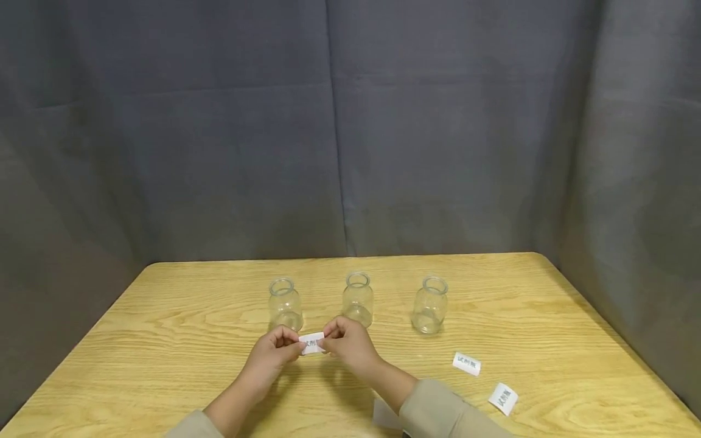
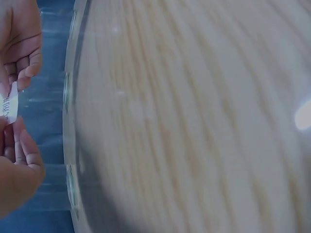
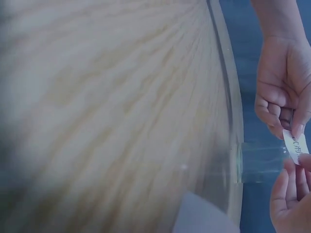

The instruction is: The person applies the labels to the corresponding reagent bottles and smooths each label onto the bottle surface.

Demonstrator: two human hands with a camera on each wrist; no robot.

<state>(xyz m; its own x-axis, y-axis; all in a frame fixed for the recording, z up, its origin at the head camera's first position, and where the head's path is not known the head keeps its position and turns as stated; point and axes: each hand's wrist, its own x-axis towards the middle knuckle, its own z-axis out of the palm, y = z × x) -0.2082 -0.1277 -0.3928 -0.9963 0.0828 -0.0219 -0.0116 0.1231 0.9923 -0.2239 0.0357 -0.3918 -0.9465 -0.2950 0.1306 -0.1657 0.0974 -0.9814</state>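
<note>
Between both hands a small white label (image 1: 311,343) with dark printed characters is stretched above the table. My left hand (image 1: 272,354) pinches its left end between thumb and fingers, and my right hand (image 1: 352,344) pinches the right end the same way. Just beyond the hands stand three open clear glass jars: a left jar (image 1: 285,307), a middle jar (image 1: 358,301) and a right jar (image 1: 429,307). In the left wrist view the label (image 2: 10,103) shows at the edge between the two hands; the right wrist view shows the label (image 3: 296,145) in front of a jar.
Two more printed labels lie to the right, a nearer label (image 1: 502,398) and a farther label (image 1: 467,364), their edges slightly curled. A pale sheet (image 1: 386,415) is partly hidden under the right forearm. Grey curtains (image 1: 339,134) enclose the wooden table (image 1: 164,340) at back and sides.
</note>
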